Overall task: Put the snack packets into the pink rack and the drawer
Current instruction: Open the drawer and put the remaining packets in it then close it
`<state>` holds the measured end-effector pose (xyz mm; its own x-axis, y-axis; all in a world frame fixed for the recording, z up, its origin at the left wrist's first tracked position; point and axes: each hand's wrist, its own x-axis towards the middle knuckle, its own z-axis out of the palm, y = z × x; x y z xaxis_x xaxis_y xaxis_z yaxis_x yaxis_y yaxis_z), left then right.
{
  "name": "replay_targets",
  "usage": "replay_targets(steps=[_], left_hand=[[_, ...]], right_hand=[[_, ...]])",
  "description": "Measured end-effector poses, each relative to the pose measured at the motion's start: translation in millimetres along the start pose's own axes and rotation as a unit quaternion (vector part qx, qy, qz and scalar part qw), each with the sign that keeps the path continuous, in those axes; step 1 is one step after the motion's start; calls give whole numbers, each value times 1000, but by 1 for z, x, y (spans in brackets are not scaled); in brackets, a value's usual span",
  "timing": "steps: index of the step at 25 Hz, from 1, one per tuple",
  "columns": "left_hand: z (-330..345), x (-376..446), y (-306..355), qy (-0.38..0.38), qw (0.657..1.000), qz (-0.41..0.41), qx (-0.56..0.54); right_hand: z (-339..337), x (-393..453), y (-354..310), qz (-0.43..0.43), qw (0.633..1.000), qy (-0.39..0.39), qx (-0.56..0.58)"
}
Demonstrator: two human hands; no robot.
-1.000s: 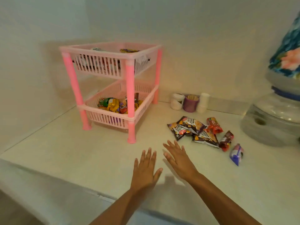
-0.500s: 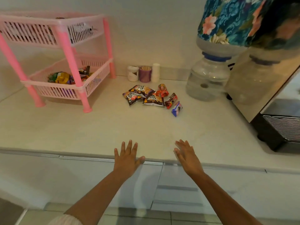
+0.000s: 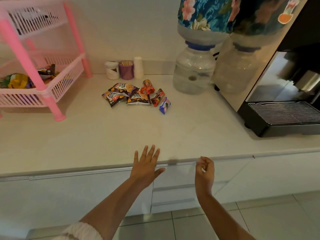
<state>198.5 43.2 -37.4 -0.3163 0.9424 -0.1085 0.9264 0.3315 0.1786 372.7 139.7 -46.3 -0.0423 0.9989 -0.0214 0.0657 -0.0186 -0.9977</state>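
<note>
Currently only the head view is available; I assess risk from it alone.

1. Head view, hands. My left hand point(image 3: 147, 163) lies flat with fingers spread at the front edge of the counter point(image 3: 103, 135), holding nothing. My right hand point(image 3: 204, 172) has fingers curled at the counter lip, just above the drawer point(image 3: 173, 177); I cannot tell whether they hook a handle or close on air.
2. Head view, task items. The snack packets point(image 3: 135, 96) lie in a loose overlapping pile mid-counter, well apart from both hands. The pink rack point(image 3: 45, 90) stands at the left and already carries packets on its lower shelf.
3. Hazard, drawer. If the right hand pulls without a firm hook, I judge it could slip off the lip.
4. Hazard, reach. The water bottle point(image 3: 194, 70) stands near the pile; a wide sweep could knock it.
5. Hazard, pile. Overlapping glossy packets may slide apart when one is lifted.
</note>
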Motion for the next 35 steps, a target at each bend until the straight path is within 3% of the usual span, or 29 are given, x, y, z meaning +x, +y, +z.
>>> replay_targets(steps=[2,4,9,17,19,21,22,24,27,28,29,35], left_hand=[[1,9,12,5,1000,17,9],[1,14,19,-5,999,16,27],[8,18,20,19,999,17,48],[20,6,40,14,997,11,73],[25,-1,48,15,997,36,73],[32,-9,53,24,995,63,75],[34,-14,56,15,995,67,72],[35,-24,62,13,996,61,71],[38,-33,66,13,995,84,59],[39,-35,66,0,995,85,50],[40,-38,67,-6,995,85,49],[44,-63,75,-16,995,95,26]], right_hand=[[4,11,8,154,983,40,88],[7,25,14,260,948,24,180],[3,33,9,325,885,-47,331],[-23,29,4,343,903,-99,240],[-35,20,6,302,936,-107,147],[-53,10,10,162,982,-60,-74],[-63,7,8,60,984,-18,-168],[-76,13,4,-112,939,-34,-324],[-79,29,10,-178,790,-228,-541],[-80,30,14,-186,756,-255,-574],[-81,30,19,-184,741,-262,-590],[-103,-1,11,-182,743,-255,-592]])
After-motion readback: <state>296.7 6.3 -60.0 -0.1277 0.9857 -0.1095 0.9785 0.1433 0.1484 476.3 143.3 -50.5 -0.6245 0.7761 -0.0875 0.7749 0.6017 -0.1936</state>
